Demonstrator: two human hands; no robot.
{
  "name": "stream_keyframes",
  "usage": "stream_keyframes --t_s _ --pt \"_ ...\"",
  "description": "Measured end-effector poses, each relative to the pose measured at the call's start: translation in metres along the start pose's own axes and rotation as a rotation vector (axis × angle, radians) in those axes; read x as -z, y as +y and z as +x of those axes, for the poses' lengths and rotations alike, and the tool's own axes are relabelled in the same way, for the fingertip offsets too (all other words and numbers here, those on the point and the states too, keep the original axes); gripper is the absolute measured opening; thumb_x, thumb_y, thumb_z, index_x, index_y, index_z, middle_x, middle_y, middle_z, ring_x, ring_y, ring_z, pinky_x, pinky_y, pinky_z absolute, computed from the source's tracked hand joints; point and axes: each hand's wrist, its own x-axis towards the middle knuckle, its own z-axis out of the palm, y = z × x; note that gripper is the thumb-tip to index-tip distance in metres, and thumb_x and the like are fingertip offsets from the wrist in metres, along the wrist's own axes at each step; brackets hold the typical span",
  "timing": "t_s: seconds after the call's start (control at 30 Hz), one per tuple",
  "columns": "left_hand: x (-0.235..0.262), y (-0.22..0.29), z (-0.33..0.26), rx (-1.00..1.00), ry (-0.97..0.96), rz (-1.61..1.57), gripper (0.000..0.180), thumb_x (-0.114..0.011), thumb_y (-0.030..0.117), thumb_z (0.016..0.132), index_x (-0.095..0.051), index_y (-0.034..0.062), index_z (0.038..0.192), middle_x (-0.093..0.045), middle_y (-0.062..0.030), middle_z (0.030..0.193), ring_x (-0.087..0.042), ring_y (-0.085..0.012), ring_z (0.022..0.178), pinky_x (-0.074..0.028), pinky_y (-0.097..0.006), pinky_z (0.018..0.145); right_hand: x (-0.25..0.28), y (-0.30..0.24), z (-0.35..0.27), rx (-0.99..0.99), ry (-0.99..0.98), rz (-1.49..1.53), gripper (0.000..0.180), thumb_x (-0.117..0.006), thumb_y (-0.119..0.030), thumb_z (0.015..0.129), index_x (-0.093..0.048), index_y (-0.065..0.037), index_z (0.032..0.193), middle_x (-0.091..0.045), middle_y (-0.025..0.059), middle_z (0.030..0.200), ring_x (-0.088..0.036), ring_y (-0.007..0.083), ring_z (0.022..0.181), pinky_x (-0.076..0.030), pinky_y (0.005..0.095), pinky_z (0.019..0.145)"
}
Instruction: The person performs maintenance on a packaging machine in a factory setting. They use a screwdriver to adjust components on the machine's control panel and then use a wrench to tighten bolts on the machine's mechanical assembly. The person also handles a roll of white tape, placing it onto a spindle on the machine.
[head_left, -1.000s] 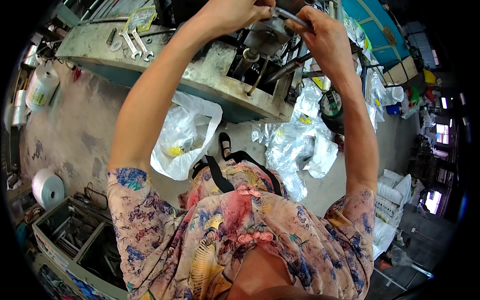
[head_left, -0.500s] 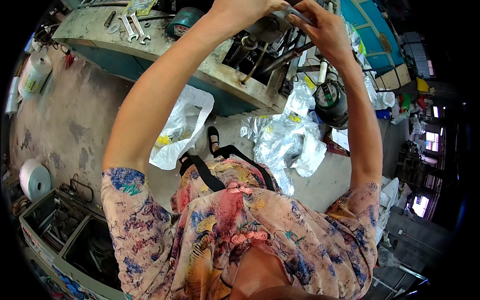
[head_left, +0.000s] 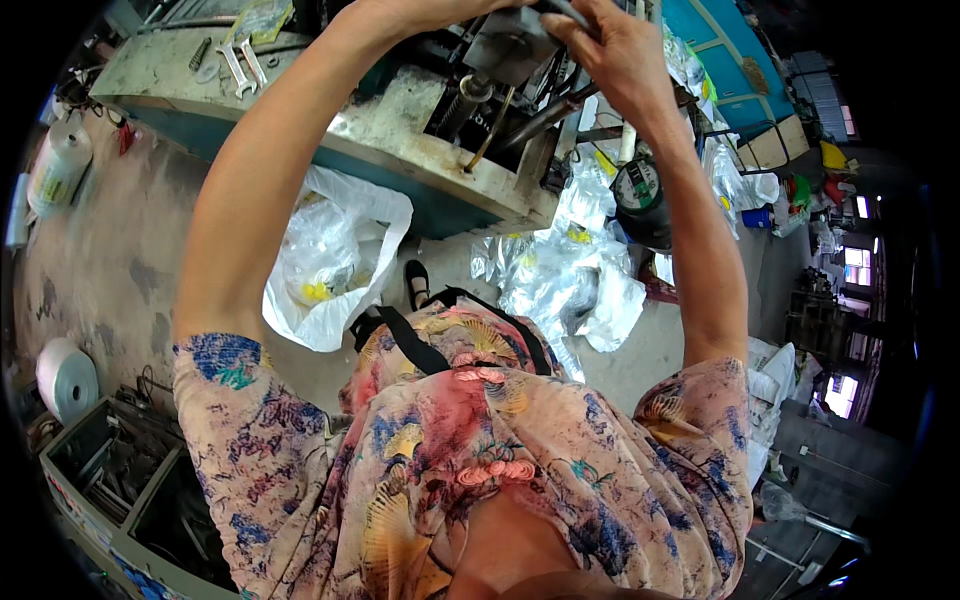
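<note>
Head view: the right hand (head_left: pixel 622 55) is pinching a grey bar (head_left: pixel 568 11) between thumb and fingers, the bar lying at the upper picture edge, directly above a metal block (head_left: pixel 512 46) on the machine. The left hand (head_left: pixel 440 9) is pointing toward the same bar; the frame is cutting off part of it, so whether its fingers are spread, pressed together or gripping cannot be told. A coil spring (head_left: pixel 464 103) is standing in the machine's opening, below and left of the block. Two open-ended wrenches (head_left: pixel 236 70) are lying side by side on the worn machine top (head_left: pixel 150 72), to the left of the left forearm. Below the machine, a white plastic bag (head_left: pixel 385 215) is sitting open on the floor, and crumpled silvery film (head_left: pixel 565 285) is lying to its right.
</note>
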Motion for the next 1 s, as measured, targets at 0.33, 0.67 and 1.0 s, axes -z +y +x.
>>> stream_keyframes --t_s 0.33,0.67,1.0 --pt "-0.038 0.019 -0.017 0.178 0.454 -0.038 0.024 -0.078 0.017 0.072 -0.063 -0.0015 0.073 -0.06 -0.0165 0.07 -0.06 -0.0321 0.068 -0.047 -0.04 0.063 0.016 0.034 0.014 0.505 -0.153 -0.22 0.02 -0.061 -0.025 0.094 -0.056 -0.008 0.103 -0.059 0.0122 0.078 -0.057 0.0318 0.067 -0.044 0.0385 0.059" --pt "-0.036 0.004 -0.014 -0.092 0.425 0.075 0.021 -0.075 0.01 0.075 -0.058 -0.0009 0.076 -0.057 -0.0165 0.072 -0.058 -0.0345 0.068 -0.046 -0.042 0.061 0.018 0.024 0.011 0.447 -0.19 -0.309 0.02 -0.055 -0.028 0.097 -0.051 -0.01 0.101 -0.054 0.0138 0.071 -0.056 0.035 0.063 -0.041 0.044 0.056" --pt "-0.02 -0.017 -0.004 -0.149 0.17 -0.024 0.024 -0.074 0.022 0.081 -0.066 -0.0003 0.084 -0.062 -0.0125 0.07 -0.06 -0.0237 0.061 -0.047 -0.034 0.059 0.042 0.014 0.003 0.097 -0.22 -0.011 0.038 -0.064 -0.04 0.09 -0.059 -0.017 0.12 -0.063 0.0102 0.065 -0.059 0.0213 0.055 -0.046 0.0347 0.054"
